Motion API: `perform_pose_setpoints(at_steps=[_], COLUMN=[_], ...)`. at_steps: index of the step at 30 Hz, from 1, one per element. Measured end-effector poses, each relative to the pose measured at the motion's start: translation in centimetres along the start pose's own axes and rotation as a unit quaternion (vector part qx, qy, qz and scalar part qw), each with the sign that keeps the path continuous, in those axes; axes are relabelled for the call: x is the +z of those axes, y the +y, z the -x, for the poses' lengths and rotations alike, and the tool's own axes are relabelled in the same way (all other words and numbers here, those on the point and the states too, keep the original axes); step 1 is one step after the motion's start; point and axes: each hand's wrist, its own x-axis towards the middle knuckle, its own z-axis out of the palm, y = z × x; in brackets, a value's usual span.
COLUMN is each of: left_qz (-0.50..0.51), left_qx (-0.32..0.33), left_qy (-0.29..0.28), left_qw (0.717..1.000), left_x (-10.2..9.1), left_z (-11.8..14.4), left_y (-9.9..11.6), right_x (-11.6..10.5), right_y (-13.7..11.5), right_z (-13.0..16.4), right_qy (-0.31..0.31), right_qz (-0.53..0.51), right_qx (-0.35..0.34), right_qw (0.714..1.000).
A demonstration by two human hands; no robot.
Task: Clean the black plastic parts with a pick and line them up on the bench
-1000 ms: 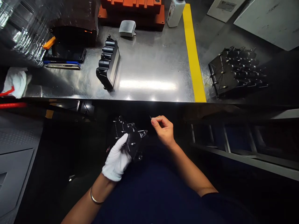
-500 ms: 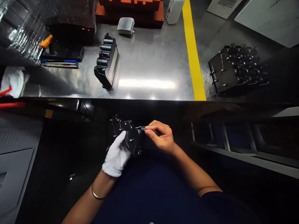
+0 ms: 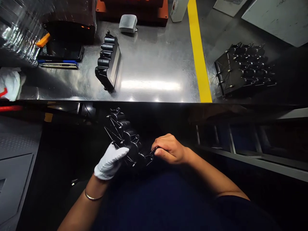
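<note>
1 black part (image 3: 126, 134) in gloved left hand (image 3: 108, 163)

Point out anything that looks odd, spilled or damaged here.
One mismatch: the left hand gripping the black part wears a white glove, while the right hand is bare. A crumpled white cloth also lies untidily near the metal bench's left front edge. No spill or damage is visible.
</note>
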Motion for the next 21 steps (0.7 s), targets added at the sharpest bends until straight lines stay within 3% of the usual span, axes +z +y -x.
perform_pose_setpoints(at_steps=[6, 12, 21], left_qz=[-0.029, 0.033, 0.122], left_qx=[-0.007, -0.018, -0.037], left_qy=[-0.011, 0.020, 0.045], left_qw=[0.999, 0.999, 0.991], left_x=[0.0, -0.1, 0.4], left_z=[-0.5, -0.8, -1.4], left_y=[-0.2, -1.3, -2.4], right_x=[0.0, 0.2, 0.3], right_y=[-0.1, 0.5, 0.9], right_z=[-0.3, -0.7, -0.7], right_qy=[-0.032, 0.042, 0.074], right_qz=[0.044, 0.100, 0.172], right_qx=[-0.037, -0.046, -0.031], right_qw=[0.998, 0.993, 0.982])
